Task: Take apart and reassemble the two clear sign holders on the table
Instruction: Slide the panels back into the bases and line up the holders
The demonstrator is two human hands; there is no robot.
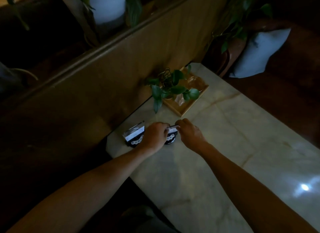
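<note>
While both hands grip it, the right sign holder (171, 134) sits between them.

Two bare forearms, no sleeves, watch or rings visible; left hand (154, 137) and right hand (189, 134) ungloved, fingers dim in low light.
</note>
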